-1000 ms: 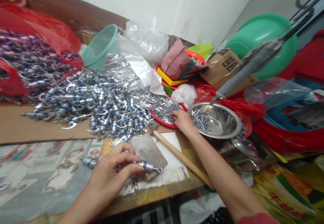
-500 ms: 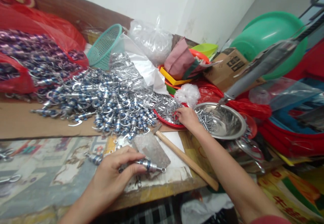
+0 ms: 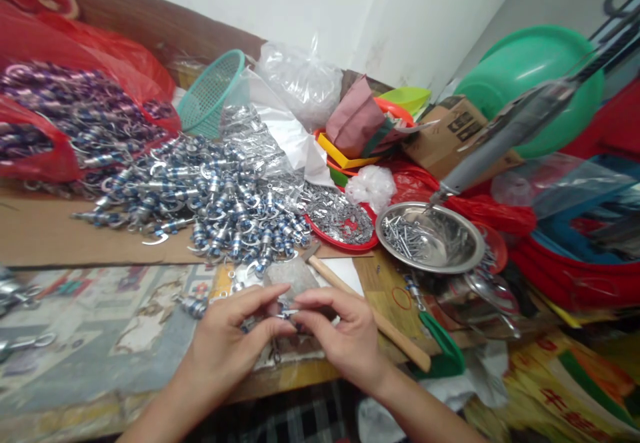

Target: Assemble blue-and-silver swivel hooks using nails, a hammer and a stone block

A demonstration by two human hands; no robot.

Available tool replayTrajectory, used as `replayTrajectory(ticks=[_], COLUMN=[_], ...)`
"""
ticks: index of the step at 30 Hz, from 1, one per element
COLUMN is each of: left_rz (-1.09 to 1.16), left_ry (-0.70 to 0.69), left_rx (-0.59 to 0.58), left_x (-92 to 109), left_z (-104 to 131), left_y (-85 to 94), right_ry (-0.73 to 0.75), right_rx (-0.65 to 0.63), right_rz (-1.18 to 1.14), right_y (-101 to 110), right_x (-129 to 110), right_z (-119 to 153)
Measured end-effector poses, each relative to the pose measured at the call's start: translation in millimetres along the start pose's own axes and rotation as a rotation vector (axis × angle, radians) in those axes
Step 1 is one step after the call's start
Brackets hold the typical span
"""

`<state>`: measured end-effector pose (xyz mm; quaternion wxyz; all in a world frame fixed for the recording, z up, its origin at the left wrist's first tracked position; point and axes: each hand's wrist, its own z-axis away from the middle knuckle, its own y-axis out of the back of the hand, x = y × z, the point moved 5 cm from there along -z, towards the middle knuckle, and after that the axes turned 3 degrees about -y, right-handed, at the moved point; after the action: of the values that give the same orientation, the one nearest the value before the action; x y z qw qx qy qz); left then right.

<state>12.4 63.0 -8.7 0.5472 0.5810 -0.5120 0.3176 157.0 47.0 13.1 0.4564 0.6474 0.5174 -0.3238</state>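
My left hand (image 3: pixel 227 336) is closed around a silver-and-blue metal cylinder fitting (image 3: pixel 286 312), most of it covered by fingers. Thumb and fingers of my right hand (image 3: pixel 345 329) pinch together at the fitting's other end; whatever small piece they hold is hidden. Both hands meet above a grey stone block (image 3: pixel 290 275) at the table's front. Behind the right hand lies a hammer (image 3: pixel 400 343) with a wooden handle. Beyond it a red plate (image 3: pixel 320 233) holds small flat metal pieces, and a steel bowl (image 3: pixel 450 269) contains metal pins.
A large heap of similar fittings (image 3: pixel 225 189) spreads over cardboard (image 3: pixel 40 229) at the left. Behind it are a red bag (image 3: pixel 115 49) of purple fittings and a teal basket (image 3: pixel 210 93). A grey tool arm (image 3: pixel 510 139) slants above the bowl. A green scoop (image 3: pixel 445 349) hangs near the front edge.
My right hand has left the red plate and come back to the fitting in my left hand. The fingertips of both hands now meet there.
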Motion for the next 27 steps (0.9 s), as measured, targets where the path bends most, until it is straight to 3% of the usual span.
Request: replayTrajectory(ticks=[4,10,14,22,25,27], left_rz=[0.064,0.180,0.148,0.014,-0.030,-0.022], left_ry=[0.002,0.116,0.104,-0.023,-0.089,-0.062], left_rx=[-0.098,-0.016,-0.050,-0.084,-0.045,-0.043], left_x=[3,2,7,25,28,25], left_z=[2,4,4,3,4,4], left_y=[-2.6,5.9,6.0,5.2,8.2,8.9], right_ry=[0.037,0.596,0.772,0.784,0.698,0.601], right_rx=[-0.024,-0.143,-0.207,-0.293,-0.242,-0.206], right_rz=[-0.011,0.378,0.505,0.556,0.471,0.403], right_y=[4,8,12,15,16,16], right_x=[5,-11,-22,-32,-28,-23], right_z=[5,25,27,24,23,22])
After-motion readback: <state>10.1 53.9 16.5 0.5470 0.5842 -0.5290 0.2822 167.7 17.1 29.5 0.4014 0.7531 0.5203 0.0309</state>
